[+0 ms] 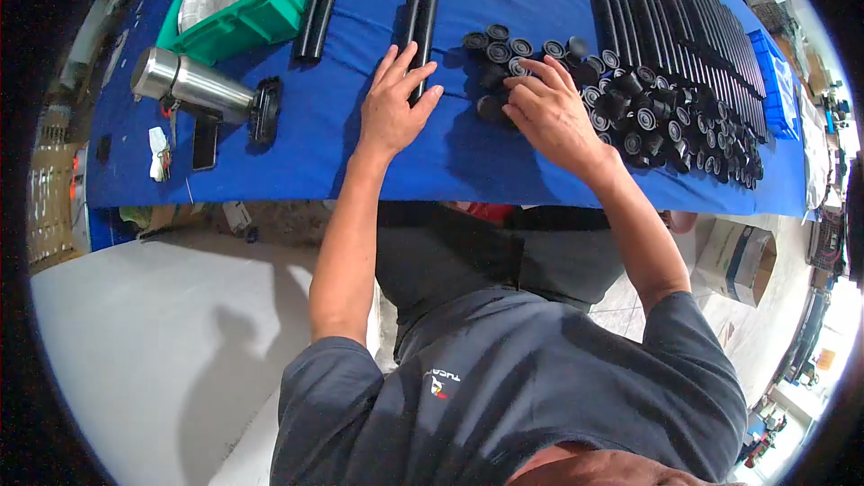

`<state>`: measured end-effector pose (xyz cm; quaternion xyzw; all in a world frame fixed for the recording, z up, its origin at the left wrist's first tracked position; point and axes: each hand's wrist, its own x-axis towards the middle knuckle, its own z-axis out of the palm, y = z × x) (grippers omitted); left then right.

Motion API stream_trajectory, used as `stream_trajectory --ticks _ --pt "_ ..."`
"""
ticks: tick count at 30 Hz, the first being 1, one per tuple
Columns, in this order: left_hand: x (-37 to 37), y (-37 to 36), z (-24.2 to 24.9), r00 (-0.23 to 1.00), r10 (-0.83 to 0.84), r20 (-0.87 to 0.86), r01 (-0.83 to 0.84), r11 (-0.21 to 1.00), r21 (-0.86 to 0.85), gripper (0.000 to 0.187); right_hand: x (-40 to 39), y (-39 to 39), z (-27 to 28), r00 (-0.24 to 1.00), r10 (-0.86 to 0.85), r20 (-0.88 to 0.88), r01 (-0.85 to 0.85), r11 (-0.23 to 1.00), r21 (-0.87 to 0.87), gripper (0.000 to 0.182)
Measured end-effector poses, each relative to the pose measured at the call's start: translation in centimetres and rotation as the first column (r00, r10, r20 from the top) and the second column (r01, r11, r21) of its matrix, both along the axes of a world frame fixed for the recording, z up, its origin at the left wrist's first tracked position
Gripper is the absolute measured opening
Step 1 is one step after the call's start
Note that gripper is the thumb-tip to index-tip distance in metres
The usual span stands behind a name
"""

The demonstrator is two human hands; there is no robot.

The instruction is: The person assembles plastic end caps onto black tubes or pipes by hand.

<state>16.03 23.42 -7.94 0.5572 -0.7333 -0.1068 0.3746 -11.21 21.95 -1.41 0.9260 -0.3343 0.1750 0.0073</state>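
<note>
My left hand (396, 101) lies with its fingers spread over the lower ends of two black tubes (425, 29), which rest side by side on the blue cloth (360, 182). To the right, my right hand (551, 112) reaches with bent fingers onto the left part of a group of round black caps (498, 52). Its fingertips are at a cap near the group's lower edge; whether they pinch it is too small to tell. A larger heap of the same caps (646, 119) spreads to the right of this hand.
Long rows of black tubes (666, 13) lie at the back right, beside a blue bin (776, 85). More tubes (322, 9) lie at the back left near a green crate (256, 25). A steel flask (193, 81) and a phone (205, 144) are at the left.
</note>
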Motion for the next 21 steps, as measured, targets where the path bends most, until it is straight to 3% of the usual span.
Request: stream_trajectory --ticks 11,17,21 --pt "0.0 -0.1 -0.1 1.000 0.008 -0.016 -0.008 1.000 0.014 0.036 -1.0 -1.4 -0.2 0.979 0.178 0.095 -0.185 0.980 0.072 0.017" --pt "0.0 -0.1 -0.1 1.000 0.010 -0.018 -0.009 1.000 0.014 0.036 -0.8 -1.0 -0.3 0.979 0.165 0.117 -0.171 0.984 0.039 0.017" --pt "0.0 0.0 0.1 1.000 0.012 -0.012 -0.012 1.000 0.015 0.037 -0.5 -1.1 0.4 0.979 0.052 0.198 -0.056 0.998 0.015 0.020"
